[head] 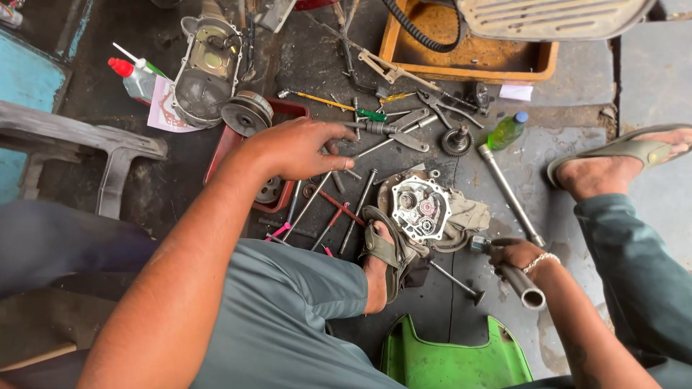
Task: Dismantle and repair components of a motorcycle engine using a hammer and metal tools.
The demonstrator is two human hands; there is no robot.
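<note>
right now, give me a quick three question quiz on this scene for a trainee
1. True or false: the right hand grips a metal pipe handle.
2. Which is nearest the left hand? A) the green bottle B) the loose bolts and rods on the floor C) the orange tray
3. Fill in: the open gear casing lies right beside the person's sandalled ____.

Key: 1 true; 2 B; 3 foot
</note>
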